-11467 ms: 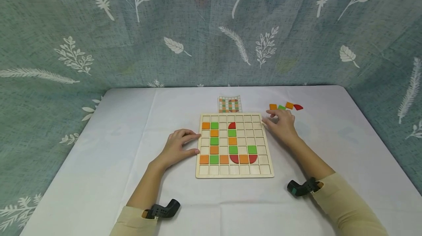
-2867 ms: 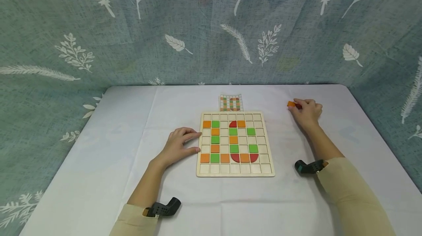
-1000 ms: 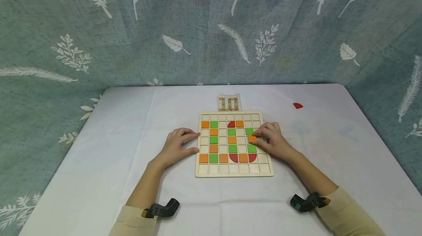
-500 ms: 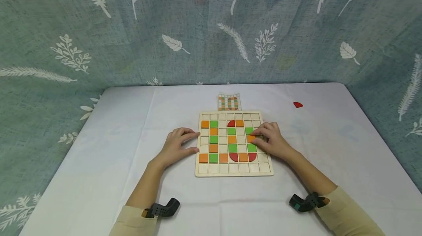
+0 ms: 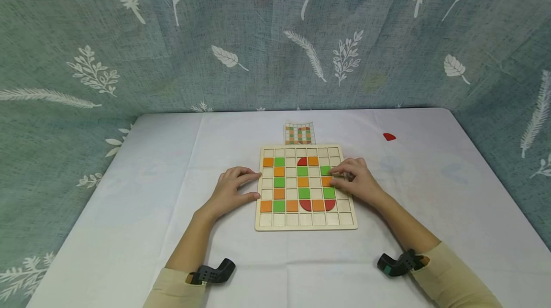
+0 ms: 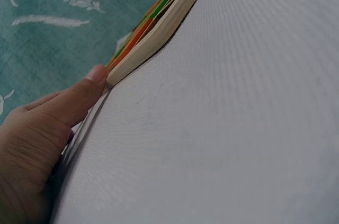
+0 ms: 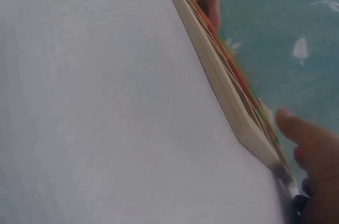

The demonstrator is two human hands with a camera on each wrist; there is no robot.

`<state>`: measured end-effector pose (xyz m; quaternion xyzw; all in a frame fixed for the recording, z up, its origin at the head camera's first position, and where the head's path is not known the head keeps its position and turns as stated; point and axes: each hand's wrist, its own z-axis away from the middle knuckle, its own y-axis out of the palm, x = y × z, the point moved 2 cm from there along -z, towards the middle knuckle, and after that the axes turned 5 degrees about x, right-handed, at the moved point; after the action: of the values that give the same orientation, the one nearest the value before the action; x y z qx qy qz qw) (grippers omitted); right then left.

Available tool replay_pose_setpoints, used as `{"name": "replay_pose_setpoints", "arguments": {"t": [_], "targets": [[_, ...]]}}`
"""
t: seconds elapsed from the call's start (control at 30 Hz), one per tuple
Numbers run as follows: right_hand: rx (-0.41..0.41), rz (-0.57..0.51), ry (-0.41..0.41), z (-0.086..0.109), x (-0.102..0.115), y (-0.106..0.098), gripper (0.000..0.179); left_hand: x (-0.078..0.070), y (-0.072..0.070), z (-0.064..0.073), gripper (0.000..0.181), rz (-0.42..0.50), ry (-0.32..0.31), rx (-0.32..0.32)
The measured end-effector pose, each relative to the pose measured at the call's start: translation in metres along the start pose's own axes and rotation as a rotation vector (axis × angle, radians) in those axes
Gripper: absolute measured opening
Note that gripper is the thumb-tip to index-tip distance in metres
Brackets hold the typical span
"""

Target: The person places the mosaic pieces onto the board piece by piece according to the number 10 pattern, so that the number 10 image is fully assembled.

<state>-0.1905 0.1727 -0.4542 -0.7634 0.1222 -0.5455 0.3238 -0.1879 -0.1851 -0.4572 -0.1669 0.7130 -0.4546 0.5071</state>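
A wooden grid board lies on the white table, with orange and green square tiles and red quarter-round tiles in its cells. My left hand rests at the board's left edge, its thumb and a fingertip touching the rim; the left wrist view shows the thumb against that edge. Over the right side of the board, my right hand has its fingertips at the right side of an orange square tile, which lies in a cell between two green tiles. In the right wrist view, the thumb is extended.
A small pattern card with a coloured grid lies behind the board. One red quarter-round tile lies loose at the back right of the table. A leaf-print curtain hangs behind.
My right hand brought the orange tile from the back right and set it in the right-hand column; its fingertips have since drawn slightly right. Another orange and a green tile joined the board earlier.
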Motion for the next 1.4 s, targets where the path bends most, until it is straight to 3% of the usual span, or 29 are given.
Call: {"name": "replay_pose_setpoints", "arguments": {"t": [0.43, 0.73, 0.97, 1.2, 1.4], "targets": [[-0.107, 0.117, 0.100, -0.001, -0.024, -0.037, 0.042, 0.000, -0.001, -0.001, 0.056, -0.009, 0.000, 0.000], [-0.187, 0.151, 0.054, 0.000, -0.035, -0.070, 0.040, 0.002, -0.001, -0.001, 0.056, -0.001, -0.003, -0.004], [-0.229, 0.215, 0.180, 0.000, -0.054, -0.093, 0.041, 0.002, 0.000, -0.001, 0.057, -0.001, -0.007, 0.006], [-0.274, 0.187, 0.320, 0.000, -0.078, -0.111, 0.043, 0.003, 0.000, -0.001, 0.057, -0.007, -0.005, 0.001], [-0.243, 0.140, 0.460, -0.008, -0.092, -0.121, 0.048, 0.004, 0.001, 0.000, 0.056, -0.007, 0.001, 0.006]]}}
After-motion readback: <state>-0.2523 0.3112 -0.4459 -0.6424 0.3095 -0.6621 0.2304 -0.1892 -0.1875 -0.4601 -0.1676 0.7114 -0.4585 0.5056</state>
